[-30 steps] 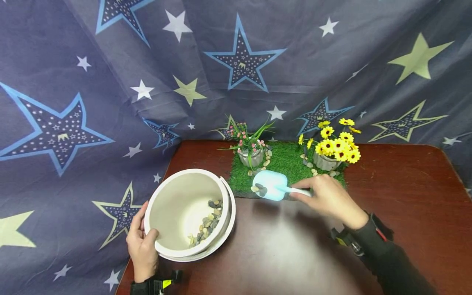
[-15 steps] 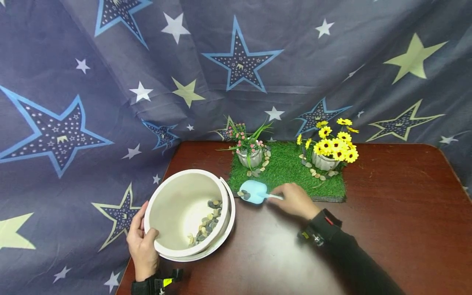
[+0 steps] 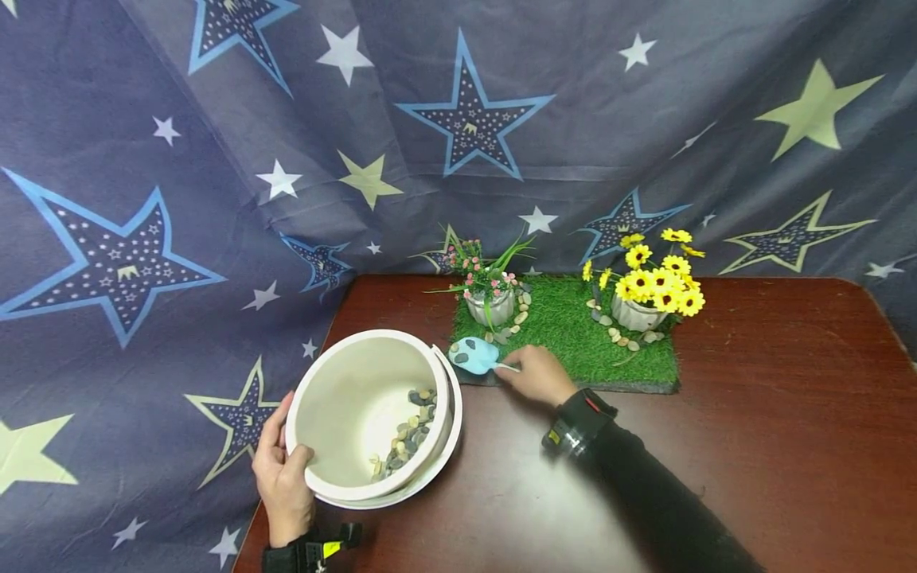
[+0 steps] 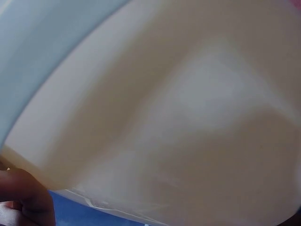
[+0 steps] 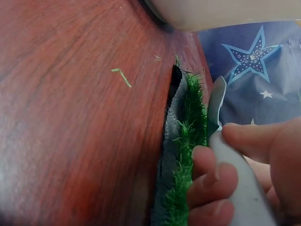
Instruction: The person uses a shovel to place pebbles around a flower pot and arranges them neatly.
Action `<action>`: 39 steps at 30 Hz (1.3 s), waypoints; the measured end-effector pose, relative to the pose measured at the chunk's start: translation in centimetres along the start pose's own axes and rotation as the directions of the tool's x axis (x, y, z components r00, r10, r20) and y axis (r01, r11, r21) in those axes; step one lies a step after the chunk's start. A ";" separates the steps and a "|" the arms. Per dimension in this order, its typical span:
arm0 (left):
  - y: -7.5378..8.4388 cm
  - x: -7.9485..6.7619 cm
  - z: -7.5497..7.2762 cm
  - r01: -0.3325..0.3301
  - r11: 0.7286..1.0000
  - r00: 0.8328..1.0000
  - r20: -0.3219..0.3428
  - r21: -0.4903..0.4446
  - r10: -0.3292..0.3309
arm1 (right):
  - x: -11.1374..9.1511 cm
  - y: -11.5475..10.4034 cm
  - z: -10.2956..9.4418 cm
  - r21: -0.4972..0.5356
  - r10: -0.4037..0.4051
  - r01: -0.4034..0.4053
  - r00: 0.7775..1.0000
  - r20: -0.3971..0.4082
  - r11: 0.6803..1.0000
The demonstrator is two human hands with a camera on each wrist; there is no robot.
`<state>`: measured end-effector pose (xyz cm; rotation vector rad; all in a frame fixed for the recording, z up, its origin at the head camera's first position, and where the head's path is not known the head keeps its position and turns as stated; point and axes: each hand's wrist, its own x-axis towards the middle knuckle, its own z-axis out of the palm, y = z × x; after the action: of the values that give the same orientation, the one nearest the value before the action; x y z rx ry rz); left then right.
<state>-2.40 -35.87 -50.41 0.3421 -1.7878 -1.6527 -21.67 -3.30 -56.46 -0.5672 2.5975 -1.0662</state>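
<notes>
My left hand [image 3: 284, 477] grips the rim of a white bucket [image 3: 344, 358] at its left side, thumb over the inner edge. The bucket is tilted toward me, with grey and tan pebbles [image 3: 408, 438] gathered along its lower right inside. In the left wrist view the bucket's pale wall [image 4: 155, 117] fills nearly everything. My right hand [image 3: 539, 374] holds a light blue scoop [image 3: 476, 357] by its white handle [image 5: 240, 183]. A few pebbles lie in the scoop, which is over the front left corner of the turf mat, close to the bucket's right rim.
Artificial turf [image 3: 566, 342] lies at the back of the brown table [image 3: 774, 414]. On it stand a pot with pink flowers [image 3: 490, 306] and a pot with yellow flowers [image 3: 637, 314], each partly ringed by pebbles. A star-patterned cloth [image 3: 573, 151] hangs behind.
My right hand has carried the scoop leftward from in front of the yellow flowers toward the bucket, and its bowl has turned. The left hand and bucket have stayed in place.
</notes>
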 end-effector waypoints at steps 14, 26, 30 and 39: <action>0.1 -0.2 0.2 0.027 1.000 0.999 -0.027 0.007 -0.027 | 0.4 -0.1 0.0 0.161 0.054 -0.069 0.994 0.095 0.985; 0.0 -0.2 0.2 0.017 1.000 0.999 -0.029 0.008 -0.017 | 0.5 -0.6 -1.3 0.213 0.048 -0.088 0.981 0.189 0.973; 0.0 -0.2 0.3 0.019 1.000 0.999 -0.027 0.002 -0.019 | 0.6 -0.7 -1.5 0.198 0.040 -0.079 0.980 0.195 0.977; -0.1 -0.2 0.2 0.009 1.000 1.000 -0.024 0.004 -0.009 | 0.7 -1.2 -2.2 0.107 0.042 -0.066 0.977 0.211 0.992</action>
<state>-2.40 -35.59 -50.54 0.3712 -1.7747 -1.6450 -22.80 -3.07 -54.16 -0.5464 2.3419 -1.0677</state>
